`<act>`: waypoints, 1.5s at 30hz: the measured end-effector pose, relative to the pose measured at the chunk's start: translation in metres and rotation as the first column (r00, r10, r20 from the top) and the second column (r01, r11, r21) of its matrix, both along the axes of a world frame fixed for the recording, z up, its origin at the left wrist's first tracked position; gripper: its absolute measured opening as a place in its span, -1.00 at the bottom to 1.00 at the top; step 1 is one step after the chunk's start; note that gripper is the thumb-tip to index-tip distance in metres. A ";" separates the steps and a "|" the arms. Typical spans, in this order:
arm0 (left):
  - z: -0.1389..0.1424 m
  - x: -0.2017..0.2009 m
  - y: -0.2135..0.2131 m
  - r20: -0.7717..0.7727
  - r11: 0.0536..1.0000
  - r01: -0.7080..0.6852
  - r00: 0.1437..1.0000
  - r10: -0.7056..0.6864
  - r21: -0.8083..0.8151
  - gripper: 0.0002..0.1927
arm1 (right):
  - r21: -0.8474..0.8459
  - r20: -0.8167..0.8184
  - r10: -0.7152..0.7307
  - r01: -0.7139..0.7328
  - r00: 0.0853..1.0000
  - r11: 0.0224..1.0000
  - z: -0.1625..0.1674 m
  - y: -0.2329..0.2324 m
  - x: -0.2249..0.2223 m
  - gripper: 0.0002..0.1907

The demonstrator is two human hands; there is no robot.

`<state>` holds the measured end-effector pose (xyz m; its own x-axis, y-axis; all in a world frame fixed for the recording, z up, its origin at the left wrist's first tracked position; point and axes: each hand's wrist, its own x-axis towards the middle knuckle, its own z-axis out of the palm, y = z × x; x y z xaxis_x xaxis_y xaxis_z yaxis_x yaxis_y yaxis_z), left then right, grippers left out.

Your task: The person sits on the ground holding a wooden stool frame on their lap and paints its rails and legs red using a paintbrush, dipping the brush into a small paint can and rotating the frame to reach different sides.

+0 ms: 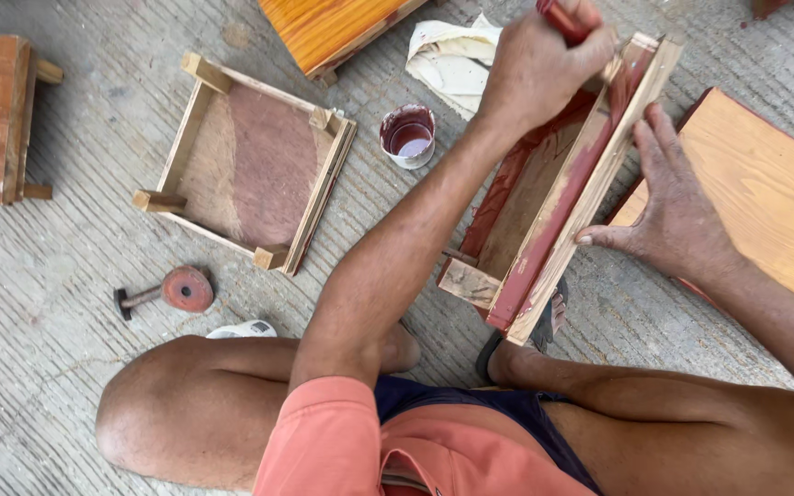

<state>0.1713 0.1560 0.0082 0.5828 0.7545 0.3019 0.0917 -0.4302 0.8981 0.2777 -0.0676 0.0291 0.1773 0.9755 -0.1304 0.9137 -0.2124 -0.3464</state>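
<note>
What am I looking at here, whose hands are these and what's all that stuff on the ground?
This is one picture from a camera worn on a person's head, looking down at their own knees and hands. The left hand grips a red-handled brush and works reddish-brown paint onto a small wooden stool frame tipped on its side. The right hand steadies the frame's outer edge. On the concrete floor lie a paint cup, a stained rag, another upturned stool and a small round-headed tool.

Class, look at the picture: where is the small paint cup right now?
In the head view, the paint cup stands on the concrete floor, upper middle, between the unpainted wooden frame and the person's left forearm.
</note>
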 end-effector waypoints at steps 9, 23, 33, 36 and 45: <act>-0.010 0.029 0.027 0.042 0.991 -0.079 0.996 0.074 0.108 -0.81 | -0.046 0.043 0.009 -0.007 0.999 0.999 0.000 0.009 -0.006 0.55; 0.026 -0.007 0.000 0.012 0.932 -0.008 1.000 0.004 0.363 -0.82 | -0.029 0.023 0.032 -0.031 0.999 0.999 0.002 0.016 -0.011 0.52; 0.032 -0.013 -0.004 0.036 0.923 -0.026 0.999 0.013 0.383 -0.83 | 0.014 0.021 0.051 -0.051 0.998 0.999 -0.003 0.018 -0.011 0.50; 0.032 -0.016 -0.009 0.069 0.927 -0.018 0.998 -0.008 0.375 -0.81 | -0.096 0.031 0.010 -0.007 0.999 0.995 -0.004 0.019 -0.012 0.51; 0.032 -0.021 -0.010 0.060 0.965 0.011 0.998 -0.028 0.261 -0.84 | -0.014 0.003 0.035 -0.035 0.999 0.999 -0.005 0.019 -0.012 0.51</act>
